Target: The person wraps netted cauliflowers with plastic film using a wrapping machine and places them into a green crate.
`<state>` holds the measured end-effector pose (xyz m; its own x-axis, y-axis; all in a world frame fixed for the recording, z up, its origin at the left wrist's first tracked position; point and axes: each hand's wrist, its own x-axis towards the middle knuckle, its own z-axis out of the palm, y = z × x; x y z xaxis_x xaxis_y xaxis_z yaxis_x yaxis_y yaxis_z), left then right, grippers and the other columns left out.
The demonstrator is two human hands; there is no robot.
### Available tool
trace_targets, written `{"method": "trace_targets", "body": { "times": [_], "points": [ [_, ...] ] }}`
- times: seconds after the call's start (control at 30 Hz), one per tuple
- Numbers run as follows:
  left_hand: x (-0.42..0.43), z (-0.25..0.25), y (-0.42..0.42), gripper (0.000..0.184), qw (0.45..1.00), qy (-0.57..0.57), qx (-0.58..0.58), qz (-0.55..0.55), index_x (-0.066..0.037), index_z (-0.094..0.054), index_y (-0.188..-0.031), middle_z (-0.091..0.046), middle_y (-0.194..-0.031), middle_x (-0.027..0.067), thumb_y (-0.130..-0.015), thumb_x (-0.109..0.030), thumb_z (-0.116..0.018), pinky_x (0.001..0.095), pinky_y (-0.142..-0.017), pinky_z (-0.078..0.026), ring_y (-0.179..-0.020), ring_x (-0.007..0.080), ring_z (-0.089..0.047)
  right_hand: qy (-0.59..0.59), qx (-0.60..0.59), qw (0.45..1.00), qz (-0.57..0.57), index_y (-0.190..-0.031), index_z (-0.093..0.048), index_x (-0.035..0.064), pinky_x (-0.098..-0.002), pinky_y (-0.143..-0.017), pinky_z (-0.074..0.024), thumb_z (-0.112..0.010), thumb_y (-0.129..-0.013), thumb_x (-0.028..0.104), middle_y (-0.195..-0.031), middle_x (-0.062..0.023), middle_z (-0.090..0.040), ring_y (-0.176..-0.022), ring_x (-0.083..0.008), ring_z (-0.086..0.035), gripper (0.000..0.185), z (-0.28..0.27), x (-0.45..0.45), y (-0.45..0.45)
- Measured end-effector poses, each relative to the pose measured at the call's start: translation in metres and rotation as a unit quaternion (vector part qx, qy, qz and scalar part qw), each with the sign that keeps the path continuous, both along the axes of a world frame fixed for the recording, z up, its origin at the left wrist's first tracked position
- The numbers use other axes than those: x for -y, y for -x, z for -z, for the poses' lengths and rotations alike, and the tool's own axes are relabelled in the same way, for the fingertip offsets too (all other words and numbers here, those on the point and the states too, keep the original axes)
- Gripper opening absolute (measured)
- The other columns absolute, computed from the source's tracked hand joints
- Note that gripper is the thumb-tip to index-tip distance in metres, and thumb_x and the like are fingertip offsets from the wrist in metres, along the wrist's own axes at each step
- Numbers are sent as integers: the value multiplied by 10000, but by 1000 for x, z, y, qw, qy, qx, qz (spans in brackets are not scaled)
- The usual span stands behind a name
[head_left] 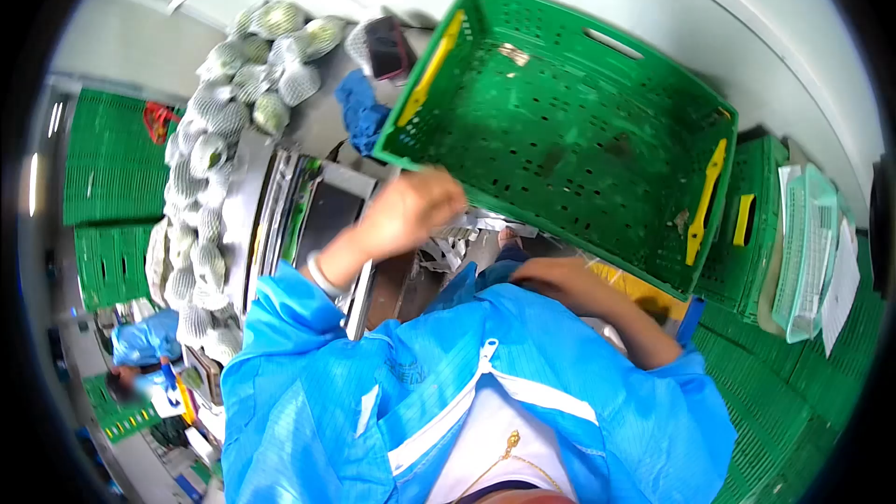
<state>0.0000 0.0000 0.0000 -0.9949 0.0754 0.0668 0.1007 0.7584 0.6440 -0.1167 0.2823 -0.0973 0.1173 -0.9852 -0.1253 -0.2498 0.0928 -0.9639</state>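
Note:
A large green plastic crate (579,131) with yellow handles lies tilted before me, with small pale scraps on its floor. My left hand (411,210) is at the crate's near left corner, its fingers curled and blurred; whatever it holds, if anything, is too small to make out. My right forearm (611,299) reaches down by the crate's near edge, and that hand is hidden from sight. Beside my left hand stands a dark panel (331,215) on a metal machine. Many round fruits in white foam nets (224,112) are heaped on the left.
A phone (387,47) and a blue cloth (361,112) lie left of the crate. Green crates (117,159) are stacked at the far left, others (765,411) at the right. A light green basket (807,252) holds papers. Another person in blue (145,341) is at lower left.

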Motion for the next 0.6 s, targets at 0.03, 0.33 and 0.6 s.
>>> {"method": "trace_targets", "body": {
  "times": [0.03, 0.33, 0.6],
  "points": [
    [-18, 18, -25, 107, 999, -19, 29, 15, -41, -656, -920, -660, -915, 132, -864, -132, -656, 422, -751, -508, -850, 335, -638, 66, -2, 997, 38, -1152, -623, 111, -438, -1027, -405, -616, -862, 227, -1134, -143, -644, -1109, -253, -609, 313, 33, 12, -24],
    [-88, 132, -283, 338, 913, -280, 248, -161, -53, -647, -991, -676, -927, 134, -911, -380, -619, 387, -776, -493, -881, 303, -653, 26, -328, 907, -264, -1020, -689, 150, -441, -893, -461, -596, -807, 226, -1015, -82, -701, -1012, -281, -638, 245, 140, 132, -195],
    [-61, 48, -345, 395, 866, -365, 208, -271, -63, -661, -1076, -655, -880, 60, -908, -421, -663, 296, -760, -481, -850, 145, -602, -11, -397, 784, -477, -794, -685, 59, -481, -767, -529, -563, -805, 192, -902, -142, -710, -893, -346, -685, 181, 272, 171, -252]
  ]
}}
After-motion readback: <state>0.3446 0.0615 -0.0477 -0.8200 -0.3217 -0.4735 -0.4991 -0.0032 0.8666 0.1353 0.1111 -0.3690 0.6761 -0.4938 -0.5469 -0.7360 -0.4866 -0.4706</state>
